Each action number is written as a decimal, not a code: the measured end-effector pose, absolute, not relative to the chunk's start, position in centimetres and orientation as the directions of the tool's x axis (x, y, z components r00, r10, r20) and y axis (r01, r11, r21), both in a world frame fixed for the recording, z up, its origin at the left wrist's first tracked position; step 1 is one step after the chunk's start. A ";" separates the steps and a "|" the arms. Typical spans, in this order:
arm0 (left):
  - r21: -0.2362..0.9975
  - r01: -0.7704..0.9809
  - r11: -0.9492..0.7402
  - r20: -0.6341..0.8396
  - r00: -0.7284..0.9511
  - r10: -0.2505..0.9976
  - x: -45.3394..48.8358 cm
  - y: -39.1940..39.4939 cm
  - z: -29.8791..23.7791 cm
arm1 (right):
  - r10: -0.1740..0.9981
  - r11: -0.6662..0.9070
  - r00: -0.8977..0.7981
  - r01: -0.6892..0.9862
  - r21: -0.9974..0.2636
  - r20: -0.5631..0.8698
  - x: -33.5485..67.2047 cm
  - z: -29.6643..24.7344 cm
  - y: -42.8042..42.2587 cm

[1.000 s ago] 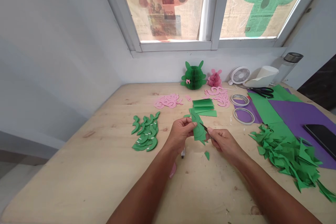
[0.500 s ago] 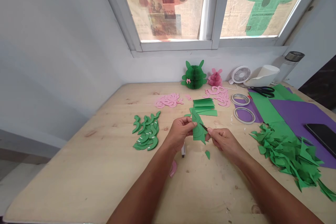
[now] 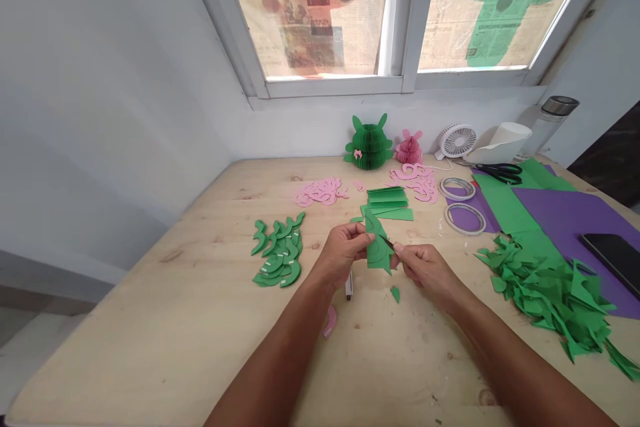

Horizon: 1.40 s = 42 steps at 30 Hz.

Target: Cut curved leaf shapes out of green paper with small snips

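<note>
My left hand (image 3: pixel 343 255) pinches a folded piece of green paper (image 3: pixel 377 247) and holds it upright above the wooden table (image 3: pixel 175 320). My right hand (image 3: pixel 425 270) is closed around small scissors whose dark blades (image 3: pixel 389 243) bite into the paper's right edge. A small green offcut (image 3: pixel 395 294) lies on the table just below the paper. Below my left hand lie a dark pen (image 3: pixel 349 287) and a pink paper scrap (image 3: pixel 329 321).
Green crescent cut-outs (image 3: pixel 277 257) lie to the left, pink cut-outs (image 3: pixel 320 191) and folded green strips (image 3: pixel 387 200) behind. A heap of green scraps (image 3: pixel 545 290), purple sheets (image 3: pixel 570 213), a phone (image 3: pixel 617 260), tape rings (image 3: pixel 465 219), black scissors (image 3: pixel 500 173) and a fan (image 3: pixel 456 141) fill the right.
Almost nothing differs: both hands keep their hold on the green paper and the scissors at the same spot; the view has shifted very slightly.
</note>
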<state>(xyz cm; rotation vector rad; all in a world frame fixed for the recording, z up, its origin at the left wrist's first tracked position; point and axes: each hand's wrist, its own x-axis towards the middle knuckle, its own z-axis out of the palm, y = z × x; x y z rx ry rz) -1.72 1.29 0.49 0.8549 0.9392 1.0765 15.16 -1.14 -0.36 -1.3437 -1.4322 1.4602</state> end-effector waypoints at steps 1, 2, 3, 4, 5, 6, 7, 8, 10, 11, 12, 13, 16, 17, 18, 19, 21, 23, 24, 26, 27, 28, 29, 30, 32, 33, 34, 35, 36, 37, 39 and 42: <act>0.911 -0.325 0.255 -0.196 0.201 0.960 -1.7 1.3 0.5 | 0.950 -0.159 -0.238 0.186 -0.970 -0.201 15.2 -0.4 -1.1; 0.911 -0.325 0.253 -0.194 0.205 0.959 -1.8 1.3 0.5 | 0.950 -0.158 -0.239 0.188 -0.969 -0.201 15.2 -0.4 -1.1; 0.912 -0.322 0.253 -0.192 0.210 0.959 -1.8 1.3 0.6 | 0.949 -0.161 -0.242 0.190 -0.969 -0.205 15.2 -0.3 -1.1; 0.914 -0.318 0.253 -0.190 0.214 0.958 -1.8 1.3 0.6 | 0.947 -0.164 -0.244 0.193 -0.967 -0.209 15.2 -0.3 -1.1; 0.916 -0.313 0.252 -0.189 0.218 0.957 -1.9 1.2 0.6 | 0.945 -0.165 -0.247 0.197 -0.966 -0.212 15.2 -0.3 -1.1; 0.918 -0.306 0.253 -0.188 0.224 0.956 -1.9 1.2 0.6 | 0.944 -0.164 -0.251 0.200 -0.966 -0.212 15.2 -0.2 -1.1; 0.920 -0.300 0.253 -0.188 0.230 0.955 -2.0 1.2 0.7 | 0.943 -0.162 -0.255 0.201 -0.966 -0.212 15.2 -0.2 -1.1; 0.922 -0.295 0.252 -0.186 0.232 0.955 -2.0 1.2 0.7 | 0.943 -0.161 -0.259 0.201 -0.966 -0.211 15.2 -0.1 -1.1; 0.924 -0.290 0.251 -0.185 0.236 0.954 -2.1 1.2 0.8 | 0.941 -0.162 -0.262 0.204 -0.965 -0.213 15.2 0.0 -1.1; 0.924 -0.287 0.251 -0.186 0.236 0.954 -2.1 1.1 0.9 | 0.940 -0.163 -0.263 0.207 -0.965 -0.216 15.2 0.1 -1.2; 0.925 -0.285 0.252 -0.187 0.234 0.954 -2.1 1.1 1.0 | 0.940 -0.163 -0.262 0.212 -0.964 -0.217 15.2 0.1 -1.2; 0.926 -0.282 0.253 -0.190 0.232 0.954 -2.1 1.1 1.0 | 0.940 -0.160 -0.263 0.217 -0.963 -0.216 15.2 0.1 -1.2; 0.928 -0.273 0.254 -0.195 0.227 0.954 -2.1 1.0 1.3 | 0.943 -0.144 -0.264 0.222 -0.964 -0.202 15.3 0.0 -1.2; 0.928 -0.272 0.253 -0.194 0.228 0.954 -2.1 1.0 1.3 | 0.944 -0.139 -0.264 0.222 -0.965 -0.197 15.4 0.0 -1.2; 0.929 -0.270 0.253 -0.193 0.231 0.954 -2.1 1.0 1.3 | 0.945 -0.135 -0.265 0.223 -0.965 -0.193 15.4 -0.1 -1.2; 0.930 -0.266 0.252 -0.191 0.235 0.953 -2.2 1.0 1.3 | 0.945 -0.133 -0.264 0.225 -0.965 -0.192 15.4 -0.1 -1.2; 0.933 -0.256 0.251 -0.189 0.244 0.951 -2.3 1.1 1.3 | 0.943 -0.131 -0.270 0.235 -0.963 -0.194 15.4 -0.2 -1.2; 0.936 -0.247 0.252 -0.188 0.255 0.949 -2.4 1.1 1.2 | 0.942 -0.130 -0.271 0.246 -0.960 -0.197 15.4 -0.2 -1.2; 0.936 -0.246 0.253 -0.188 0.259 0.947 -2.4 1.2 1.2 | 0.942 -0.130 -0.270 0.250 -0.959 -0.198 15.4 -0.2 -1.2; 0.936 -0.242 0.256 -0.189 0.266 0.945 -2.5 1.2 1.1 | 0.942 -0.132 -0.269 0.254 -0.958 -0.201 15.4 -0.2 -1.2; 0.936 -0.239 0.258 -0.191 0.269 0.944 -2.6 1.2 1.2 | 0.941 -0.134 -0.271 0.254 -0.958 -0.203 15.4 -0.2 -1.2; 0.936 -0.237 0.260 -0.193 0.271 0.943 -2.6 1.3 1.2 | 0.940 -0.135 -0.272 0.254 -0.958 -0.205 15.4 -0.2 -1.2; 0.936 -0.234 0.261 -0.195 0.272 0.942 -2.6 1.3 1.2 | 0.940 -0.135 -0.274 0.254 -0.958 -0.205 15.4 -0.2 -1.2; 0.937 -0.233 0.262 -0.196 0.272 0.942 -2.6 1.3 1.2 | 0.940 -0.133 -0.275 0.254 -0.958 -0.204 15.4 -0.2 -1.2; 0.938 -0.229 0.261 -0.195 0.274 0.942 -2.6 1.3 1.2 | 0.941 -0.130 -0.274 0.256 -0.958 -0.201 15.3 -0.2 -1.2; 0.939 -0.226 0.259 -0.194 0.275 0.942 -2.6 1.3 1.1 | 0.940 -0.130 -0.274 0.258 -0.957 -0.202 15.3 -0.1 -1.2; 0.941 -0.222 0.256 -0.192 0.276 0.942 -2.6 1.3 1.1 | 0.940 -0.131 -0.275 0.261 -0.957 -0.204 15.3 -0.1 -1.2; 0.942 -0.218 0.254 -0.190 0.276 0.942 -2.6 1.3 1.1 | 0.939 -0.131 -0.276 0.263 -0.956 -0.204 15.3 -0.1 -1.2; 0.943 -0.215 0.253 -0.190 0.277 0.942 -2.6 1.3 1.1 | 0.939 -0.129 -0.277 0.265 -0.955 -0.204 15.3 -0.1 -1.3; 0.944 -0.211 0.253 -0.190 0.277 0.942 -2.6 1.3 1.1 | 0.939 -0.128 -0.278 0.265 -0.956 -0.203 15.3 -0.1 -1.3; 0.944 -0.205 0.257 -0.196 0.278 0.941 -2.6 1.3 1.1 | 0.939 -0.129 -0.278 0.264 -0.956 -0.204 15.3 -0.1 -1.3; 0.942 -0.205 0.265 -0.205 0.272 0.940 -2.6 1.3 1.2 | 0.941 -0.129 -0.273 0.253 -0.959 -0.199 15.4 -0.2 -1.3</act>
